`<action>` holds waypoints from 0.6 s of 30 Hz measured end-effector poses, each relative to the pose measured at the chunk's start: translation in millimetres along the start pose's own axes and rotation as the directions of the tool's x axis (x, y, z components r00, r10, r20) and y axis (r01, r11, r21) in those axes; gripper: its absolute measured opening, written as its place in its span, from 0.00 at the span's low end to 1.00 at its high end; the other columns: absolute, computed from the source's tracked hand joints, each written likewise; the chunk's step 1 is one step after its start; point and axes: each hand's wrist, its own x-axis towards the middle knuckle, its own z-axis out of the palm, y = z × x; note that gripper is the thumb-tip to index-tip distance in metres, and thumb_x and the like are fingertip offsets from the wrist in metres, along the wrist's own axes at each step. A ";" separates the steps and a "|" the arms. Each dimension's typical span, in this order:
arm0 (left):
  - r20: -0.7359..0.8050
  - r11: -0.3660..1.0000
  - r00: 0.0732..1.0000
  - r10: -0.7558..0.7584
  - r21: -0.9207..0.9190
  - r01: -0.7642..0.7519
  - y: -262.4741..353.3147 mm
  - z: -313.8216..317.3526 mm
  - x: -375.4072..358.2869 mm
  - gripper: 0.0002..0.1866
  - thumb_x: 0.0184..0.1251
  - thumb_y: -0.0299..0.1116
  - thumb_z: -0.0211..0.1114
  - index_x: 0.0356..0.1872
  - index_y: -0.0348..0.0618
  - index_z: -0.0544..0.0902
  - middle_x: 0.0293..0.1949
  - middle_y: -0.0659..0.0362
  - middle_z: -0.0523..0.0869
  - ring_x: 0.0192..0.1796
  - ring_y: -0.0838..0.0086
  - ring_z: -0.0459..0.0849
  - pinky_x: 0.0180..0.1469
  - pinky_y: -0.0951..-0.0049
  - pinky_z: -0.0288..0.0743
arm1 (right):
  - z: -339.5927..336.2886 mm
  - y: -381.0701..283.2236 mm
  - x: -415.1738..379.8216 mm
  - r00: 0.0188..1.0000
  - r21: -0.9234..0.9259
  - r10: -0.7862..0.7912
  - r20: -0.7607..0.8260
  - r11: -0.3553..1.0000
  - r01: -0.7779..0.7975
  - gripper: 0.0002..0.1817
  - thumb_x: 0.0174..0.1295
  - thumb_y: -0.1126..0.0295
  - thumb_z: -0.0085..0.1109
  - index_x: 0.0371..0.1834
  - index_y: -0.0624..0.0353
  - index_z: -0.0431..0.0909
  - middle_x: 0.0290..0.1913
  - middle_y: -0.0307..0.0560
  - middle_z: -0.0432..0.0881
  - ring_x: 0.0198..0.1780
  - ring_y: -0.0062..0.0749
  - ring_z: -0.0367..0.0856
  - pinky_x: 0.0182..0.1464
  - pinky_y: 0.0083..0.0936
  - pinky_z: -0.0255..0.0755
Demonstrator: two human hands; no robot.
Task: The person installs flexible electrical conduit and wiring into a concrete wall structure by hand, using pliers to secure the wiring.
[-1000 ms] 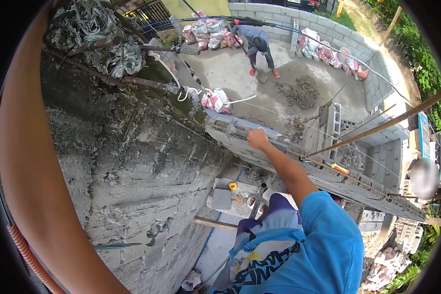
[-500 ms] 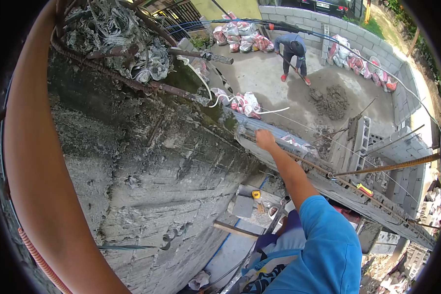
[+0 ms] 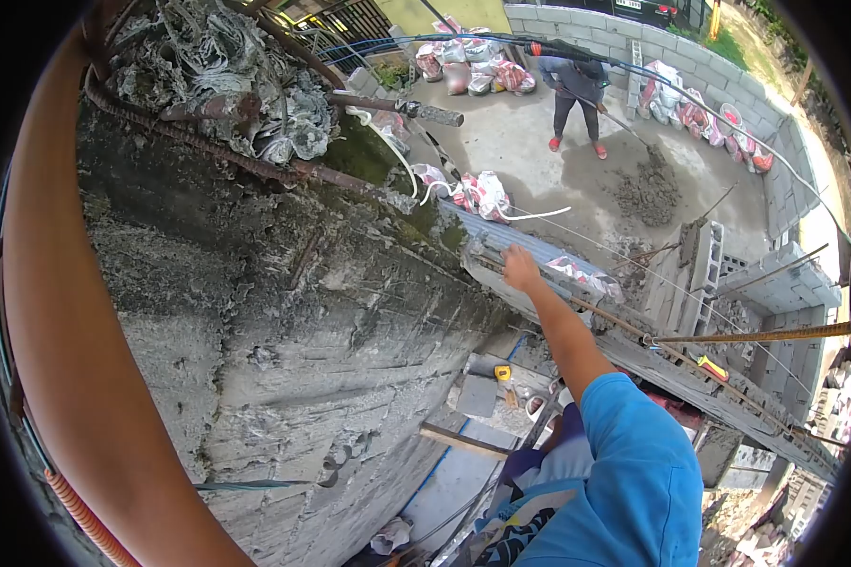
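Note:
My right hand [image 3: 520, 268] rests on the top edge of the narrow block wall [image 3: 490, 274], its fingers curled over the rim. The arm behind it wears a blue sleeve. Along the left side my bare left arm reaches up past the rough concrete wall [image 3: 284, 331]; the hand lies beyond the visible picture, near the rusty rebar [image 3: 194, 142]. Grey crumpled sacking [image 3: 246, 76] sits among these bars. Below, a yellow tape measure [image 3: 503, 372] lies near a grey block [image 3: 477, 396].
Down in the yard a person [image 3: 577, 90] holds a shovel at a wet mortar pile [image 3: 648, 192]. Filled sacks [image 3: 473, 66] line the block walls. A long rebar [image 3: 756, 335] juts in from the right, near a yellow-and-red handle [image 3: 713, 368]. A wooden plank [image 3: 463, 440] lies below.
The person in the yard has swung the shovel from beside their feet to the mortar pile. The view has shifted slightly. My right hand stays on the wall edge.

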 end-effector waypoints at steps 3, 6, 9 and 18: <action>0.037 1.000 0.999 -0.003 0.012 0.002 -14.2 -2.2 12.8 0.15 0.67 0.31 0.47 0.35 0.29 0.80 0.27 0.52 0.81 0.32 0.66 0.78 0.37 0.65 0.71 | -3.3 2.0 -2.8 1.000 0.015 -0.014 -0.002 1.000 0.014 0.24 0.47 0.66 0.65 0.49 0.61 0.76 0.49 0.54 0.71 0.54 0.48 0.70 0.54 0.42 0.66; 0.054 0.998 0.998 0.016 0.058 -0.019 -24.0 0.5 22.5 0.15 0.66 0.31 0.46 0.36 0.31 0.80 0.30 0.48 0.81 0.35 0.61 0.79 0.40 0.61 0.71 | -15.4 -3.8 -8.3 0.997 0.032 -0.021 -0.073 0.999 0.024 0.23 0.48 0.67 0.64 0.49 0.61 0.77 0.48 0.53 0.71 0.53 0.48 0.70 0.53 0.41 0.65; 0.083 0.995 0.996 0.030 0.091 -0.038 -37.0 4.8 30.6 0.15 0.65 0.31 0.46 0.37 0.32 0.80 0.32 0.45 0.82 0.37 0.56 0.79 0.43 0.57 0.70 | -26.9 -10.5 -22.6 0.960 0.132 -0.030 -0.280 0.989 0.070 0.20 0.48 0.68 0.64 0.46 0.61 0.76 0.46 0.52 0.71 0.53 0.47 0.69 0.53 0.41 0.63; 0.317 0.998 0.948 0.029 0.036 -0.043 -107.1 10.6 61.1 0.19 0.64 0.39 0.46 0.44 0.36 0.80 0.43 0.40 0.81 0.46 0.48 0.80 0.52 0.53 0.69 | -111.1 -21.1 -152.6 0.907 0.372 -0.077 -0.415 0.895 0.246 0.11 0.53 0.71 0.60 0.39 0.60 0.79 0.35 0.51 0.76 0.36 0.46 0.77 0.37 0.38 0.71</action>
